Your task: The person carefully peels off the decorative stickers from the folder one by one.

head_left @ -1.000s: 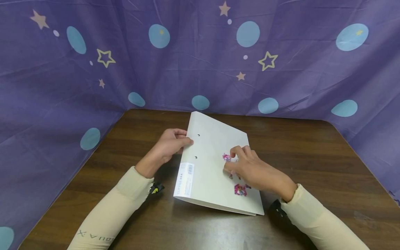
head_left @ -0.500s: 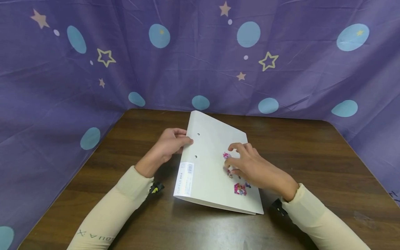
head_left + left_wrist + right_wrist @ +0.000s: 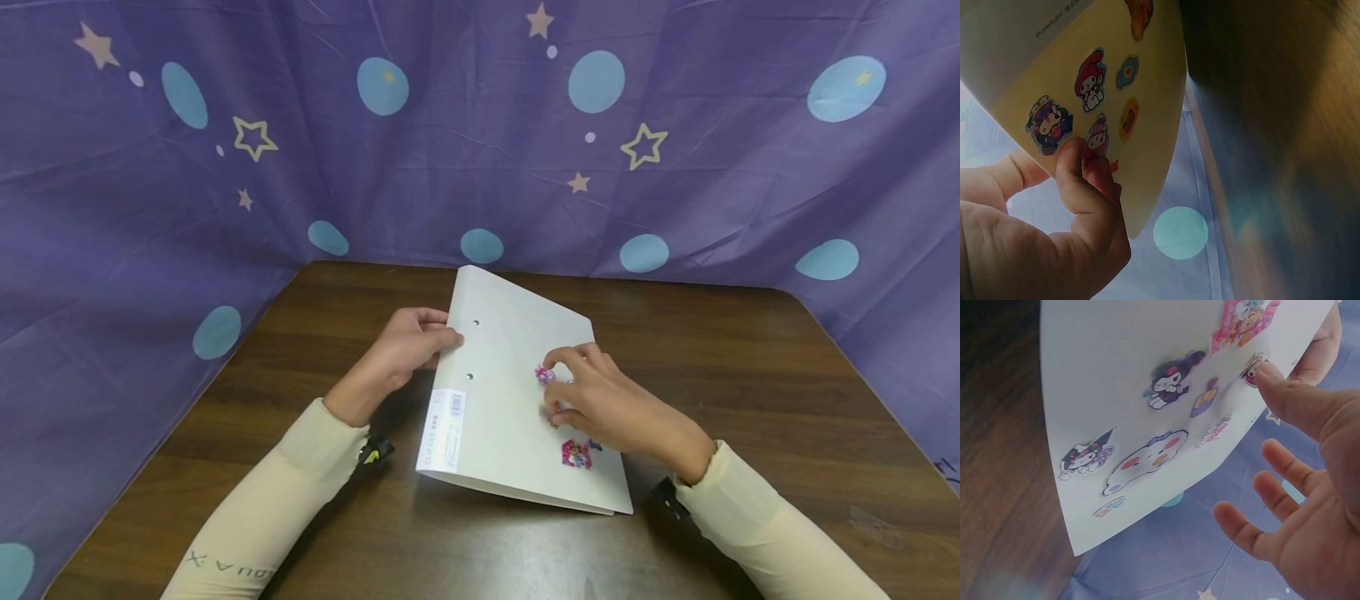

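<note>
A white clip file folder (image 3: 510,333) stands tilted on the table, spine to the left. My left hand (image 3: 399,346) grips it by the spine, thumb on the front cover. Cartoon stickers dot that cover, among them a pink one (image 3: 576,454) near the lower right. Over the cover's right half is my right hand (image 3: 611,404), its fingers bent and spread. In the right wrist view one fingertip rests on a small round character sticker (image 3: 1252,369); the other fingers hang apart from the cover. The left wrist view shows a stickered folder side (image 3: 1141,144), with my left fingertips over one sticker.
A brown wooden table (image 3: 750,392) lies beneath. Behind and to the left hangs a purple cloth (image 3: 480,167) with stars and blue dots. A white label (image 3: 442,429) sits at the spine's lower end. Both forearms wear cream sleeves with dark wrist devices.
My right hand has shifted slightly left and up over the cover, and its fingers have spread and re-bent around the stickers. The left hand and the folder are nearly still.
</note>
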### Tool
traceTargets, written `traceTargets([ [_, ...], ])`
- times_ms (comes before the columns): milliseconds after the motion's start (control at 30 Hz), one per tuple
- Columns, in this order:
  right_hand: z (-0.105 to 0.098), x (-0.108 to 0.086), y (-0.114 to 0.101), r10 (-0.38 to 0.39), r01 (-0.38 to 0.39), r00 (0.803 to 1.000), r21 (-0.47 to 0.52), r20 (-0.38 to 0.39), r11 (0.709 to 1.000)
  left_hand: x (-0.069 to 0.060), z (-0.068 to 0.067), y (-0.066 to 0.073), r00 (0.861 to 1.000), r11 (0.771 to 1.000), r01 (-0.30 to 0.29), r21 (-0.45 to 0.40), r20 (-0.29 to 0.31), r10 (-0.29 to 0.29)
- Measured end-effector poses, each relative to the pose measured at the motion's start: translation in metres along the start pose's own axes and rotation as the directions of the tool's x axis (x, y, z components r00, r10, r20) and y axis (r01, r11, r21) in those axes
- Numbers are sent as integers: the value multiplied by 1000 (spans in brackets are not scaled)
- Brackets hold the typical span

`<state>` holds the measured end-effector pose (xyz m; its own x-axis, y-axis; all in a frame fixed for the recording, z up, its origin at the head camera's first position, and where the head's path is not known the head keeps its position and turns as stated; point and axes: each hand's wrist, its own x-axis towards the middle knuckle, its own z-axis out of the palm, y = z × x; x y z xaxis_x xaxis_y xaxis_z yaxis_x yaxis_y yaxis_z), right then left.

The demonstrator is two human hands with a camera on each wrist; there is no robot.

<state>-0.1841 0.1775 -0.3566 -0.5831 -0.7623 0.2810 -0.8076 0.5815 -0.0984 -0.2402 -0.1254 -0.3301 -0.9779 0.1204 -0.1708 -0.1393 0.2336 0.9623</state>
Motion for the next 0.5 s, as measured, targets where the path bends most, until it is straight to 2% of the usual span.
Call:
traceTargets([
  [500,-10,-4,4,-7,7,1000,-17,-6,1000,3,0,-1,1000,1000,3,-5,3,-3],
])
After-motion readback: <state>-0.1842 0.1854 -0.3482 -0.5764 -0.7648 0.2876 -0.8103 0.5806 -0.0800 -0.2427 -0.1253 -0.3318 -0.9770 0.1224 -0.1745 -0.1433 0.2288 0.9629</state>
